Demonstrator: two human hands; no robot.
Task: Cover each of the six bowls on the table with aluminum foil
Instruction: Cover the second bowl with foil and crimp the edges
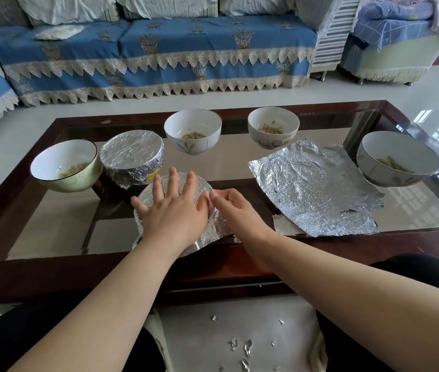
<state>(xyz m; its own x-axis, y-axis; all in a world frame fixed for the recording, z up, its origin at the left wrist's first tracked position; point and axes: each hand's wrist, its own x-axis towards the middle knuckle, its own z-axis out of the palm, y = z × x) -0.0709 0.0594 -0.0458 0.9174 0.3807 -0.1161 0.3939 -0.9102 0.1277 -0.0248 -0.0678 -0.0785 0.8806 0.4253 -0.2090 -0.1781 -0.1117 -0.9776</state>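
The left hand (173,208) lies flat, fingers spread, on the near foil-covered bowl (202,189); the right hand (230,208) pinches its foil at the right rim. Behind sits a second covered bowl (131,159). Four open bowls hold food: green (64,165), two white (192,131) (273,127), grey (398,158). One loose foil sheet (317,189) lies on the glass table (52,232).

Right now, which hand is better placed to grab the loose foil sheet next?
Right. The right hand is nearer the loose foil sheet; the left hand lies flat on the foil-covered bowl.
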